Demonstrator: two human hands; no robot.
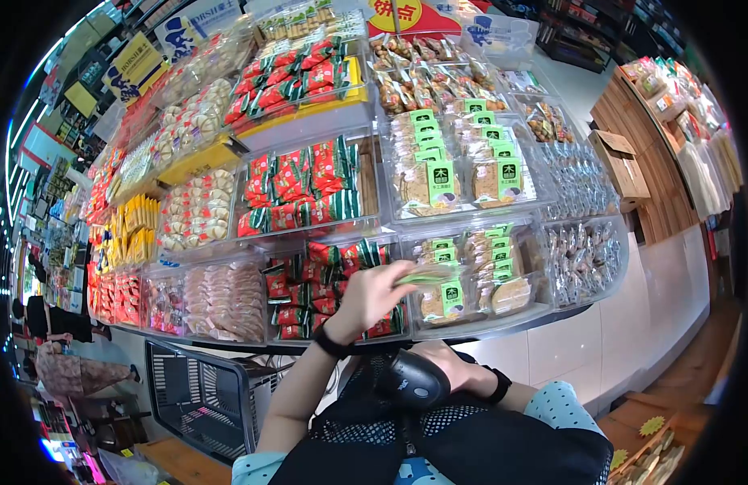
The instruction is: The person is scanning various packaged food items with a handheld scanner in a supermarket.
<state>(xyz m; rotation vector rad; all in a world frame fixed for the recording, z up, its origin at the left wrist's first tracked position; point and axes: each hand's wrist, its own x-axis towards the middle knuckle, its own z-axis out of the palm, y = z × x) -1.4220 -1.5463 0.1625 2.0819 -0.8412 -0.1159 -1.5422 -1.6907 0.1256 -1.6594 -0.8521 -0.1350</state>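
Note:
My left hand (370, 294) is closed on the edge of a flat biscuit packet (429, 276) with a green label, held tilted above the front trays. Below it, a clear tray (471, 317) holds similar biscuit packets (450, 301) with green labels. Beside my left wrist are small red-and-green packets (303, 301) in another tray. Close to my body, my right hand (448, 362) is wrapped around a black handheld barcode scanner (416, 381). The scanner hides part of that hand's fingers.
A tiered display of clear bins with packaged snacks spreads before me. A dark shopping basket (198, 402) stands at lower left. To the right are a cardboard box (620, 168) and a wooden counter (644, 137) with bagged goods. Other people (81, 373) are in the left aisle.

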